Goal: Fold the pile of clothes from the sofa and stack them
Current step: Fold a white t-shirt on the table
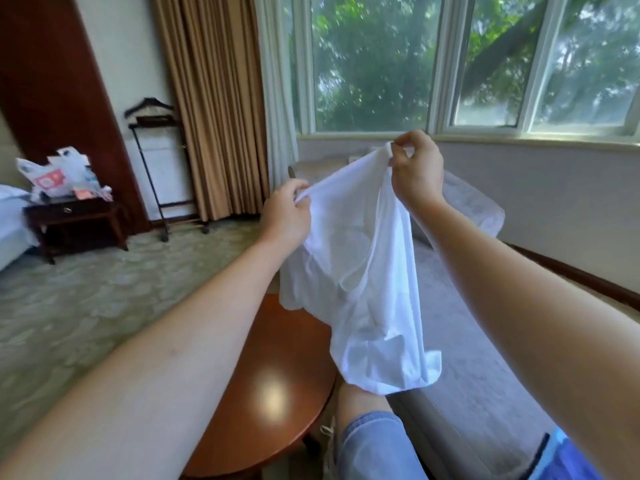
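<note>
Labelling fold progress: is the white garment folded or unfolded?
Unfolded: the white garment hangs loose in the air, left hand and right hand pinching its top edge.

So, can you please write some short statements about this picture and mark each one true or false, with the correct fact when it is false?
1. The left hand and the right hand both pinch the thin white cloth garment with their fingers. True.
2. The garment lies folded flat on the round brown wooden table. False: it hangs unfolded, held up in the air.
3. The right hand is higher than the left hand. True.
4. The black metal valet stand stands in front of the window. False: it stands by the wall, beside the beige curtain.
5. White plastic bags lie on the dark wooden bedside table. True.
</note>
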{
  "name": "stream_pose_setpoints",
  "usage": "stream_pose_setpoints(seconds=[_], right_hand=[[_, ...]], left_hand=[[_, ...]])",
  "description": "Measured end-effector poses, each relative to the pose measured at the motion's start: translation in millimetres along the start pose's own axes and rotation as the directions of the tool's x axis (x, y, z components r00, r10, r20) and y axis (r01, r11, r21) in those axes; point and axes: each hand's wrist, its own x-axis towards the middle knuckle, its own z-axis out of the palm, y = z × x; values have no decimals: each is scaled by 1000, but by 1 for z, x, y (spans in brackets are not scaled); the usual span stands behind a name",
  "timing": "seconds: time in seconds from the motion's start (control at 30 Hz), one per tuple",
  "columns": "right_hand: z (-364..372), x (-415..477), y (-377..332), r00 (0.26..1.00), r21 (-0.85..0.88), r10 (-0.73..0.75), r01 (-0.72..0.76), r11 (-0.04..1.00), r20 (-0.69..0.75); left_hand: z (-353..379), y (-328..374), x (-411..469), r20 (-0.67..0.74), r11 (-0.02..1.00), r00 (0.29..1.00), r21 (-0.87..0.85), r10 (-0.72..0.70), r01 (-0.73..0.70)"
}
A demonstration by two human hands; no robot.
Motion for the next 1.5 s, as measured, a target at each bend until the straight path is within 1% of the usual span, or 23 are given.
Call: stream_pose_setpoints(seconds=[0.13,0.23,0.33,0.4,0.43,0.53,0.6,0.67,0.77,0.83,0.9,0.97,1.03,1.07,1.13,1.2,1.23,1.33,1.4,1.43,1.5], right_hand=[[28,4,-64,998,100,-47,43,994,32],[54,2,-107,994,198,-106,97,975,35],[81,-3,-137,986,237,-154,135,962,61],[110,-4,-142,978,226,-149,114,967,143],[128,-4,-139,970,203,-140,98,974,201],[181,-14,-113,914,104,-85,47,993,396],[213,-30,-87,855,60,-50,23,998,515],[239,-52,-58,778,27,-12,-6,1000,628],[270,-82,-16,645,-19,28,-21,1000,764],[282,-98,12,538,-129,106,5,992,836],[289,-112,39,412,-270,236,25,963,880],[293,-129,65,287,-389,352,84,917,891],[299,-150,86,212,-438,411,104,893,887],[303,-162,95,191,-452,429,97,887,883],[311,-185,108,180,-454,429,136,880,885],[317,-207,119,183,-427,394,213,879,901],[318,-216,123,190,-425,388,226,877,902],[322,-231,132,219,-443,396,239,864,892],[321,-235,138,260,-446,384,250,859,886],[320,-236,139,278,-451,384,239,860,880],[318,-234,141,268,-431,372,215,876,889]], left_hand=[[-84,17,18,-161,995,983,69,82,-72],[-137,18,30,-246,989,964,126,101,-71],[-176,8,38,-312,979,943,196,112,-52],[-194,-13,43,-303,970,949,243,83,-8],[-200,-29,45,-290,967,956,254,45,31],[-201,-86,42,-215,933,969,310,-120,184],[-194,-125,32,-152,897,961,349,-231,270],[-185,-168,22,-89,853,931,377,-353,360],[-174,-228,5,-10,737,851,495,-526,461],[-166,-261,-11,24,655,789,572,-614,493],[-155,-289,-28,40,589,726,616,-687,523],[-143,-314,-44,99,576,670,613,-735,541],[-127,-334,-57,171,579,618,599,-767,554],[-119,-341,-62,209,580,592,601,-778,550],[-105,-349,-72,276,588,558,623,-783,516],[-95,-355,-79,314,596,544,642,-778,482],[-91,-361,-83,323,603,545,638,-774,478],[-85,-374,-91,346,602,520,639,-781,479],[-83,-381,-94,344,582,496,657,-797,480],[-81,-384,-95,328,573,504,671,-799,471],[-76,-387,-95,260,558,565,697,-783,451]])
